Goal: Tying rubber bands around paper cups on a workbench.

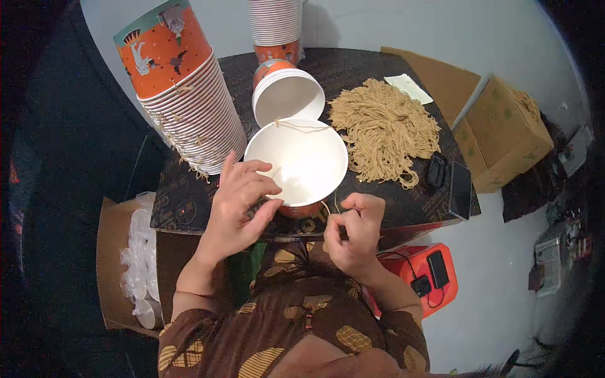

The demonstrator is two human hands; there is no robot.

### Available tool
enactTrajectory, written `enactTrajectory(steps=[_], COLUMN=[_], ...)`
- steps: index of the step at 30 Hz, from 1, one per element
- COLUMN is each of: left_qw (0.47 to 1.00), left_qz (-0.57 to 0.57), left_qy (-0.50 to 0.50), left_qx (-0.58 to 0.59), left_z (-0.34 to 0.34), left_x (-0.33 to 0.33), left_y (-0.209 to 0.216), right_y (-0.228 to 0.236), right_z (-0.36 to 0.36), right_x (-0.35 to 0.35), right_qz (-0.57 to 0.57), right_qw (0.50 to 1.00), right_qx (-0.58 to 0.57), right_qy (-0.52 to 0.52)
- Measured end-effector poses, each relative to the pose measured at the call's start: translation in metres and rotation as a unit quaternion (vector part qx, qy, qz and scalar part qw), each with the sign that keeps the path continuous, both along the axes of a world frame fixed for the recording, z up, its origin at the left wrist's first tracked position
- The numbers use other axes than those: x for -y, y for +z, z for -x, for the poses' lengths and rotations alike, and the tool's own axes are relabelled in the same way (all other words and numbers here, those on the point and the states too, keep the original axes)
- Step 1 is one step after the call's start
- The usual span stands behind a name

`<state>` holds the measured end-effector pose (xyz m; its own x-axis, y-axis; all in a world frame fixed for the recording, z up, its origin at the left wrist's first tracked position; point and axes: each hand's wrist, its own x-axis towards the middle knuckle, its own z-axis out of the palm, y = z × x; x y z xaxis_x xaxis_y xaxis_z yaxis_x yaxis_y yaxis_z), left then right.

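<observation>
Pinching a thin tan length of cord between thumb and forefinger, the right hand is holding its grip narrow just in front of a round, white-lined paper bowl with an orange outside. The cord is showing as short strands above the fingers, near the bowl's near rim. At the left of that rim, the left hand is holding its grip fairly wide, the fingers curving and the thumb standing apart; whether it is touching the bowl, I cannot tell.

A second tan strand is lying across the bowl's far side. The bowl is standing on a dark, patterned bench, and just behind it a few nested white-lined bowls are lying on their side. To the left, a tall stack of orange printed paper bowls is rising, with tan bits clinging to its white rims. Right of the bowl, a loose heap of tan cords is spreading, and a flat black rectangular device is resting near the bench's right edge.
</observation>
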<state>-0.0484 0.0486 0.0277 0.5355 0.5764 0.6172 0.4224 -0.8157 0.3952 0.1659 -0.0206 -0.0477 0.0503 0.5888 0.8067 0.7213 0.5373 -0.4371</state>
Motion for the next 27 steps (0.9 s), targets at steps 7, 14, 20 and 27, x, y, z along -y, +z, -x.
enactTrajectory(steps=[7,14,20,27], left_qw=[1.000,0.994,0.966,0.940], left_qz=[0.010,0.019,0.081,0.165], left_qy=[0.002,-0.073,-0.187,-0.183], left_qx=[-0.013,-0.084,-0.161,-0.236], left_z=[-0.001,-0.020,-0.042,-0.047], left_x=[-0.001,-0.022,-0.040,-0.048], left_y=[0.004,0.016,0.016,0.025], right_y=[0.003,0.006,0.006,0.006], right_z=[0.003,0.005,0.007,0.005], right_x=[-0.002,-0.011,-0.017,-0.020], right_qz=[-0.004,-0.008,-0.016,-0.016], right_qw=[1.000,1.000,1.000,1.000], right_qx=[0.013,0.019,0.011,0.005], right_qy=[-0.001,-0.001,-0.002,0.006])
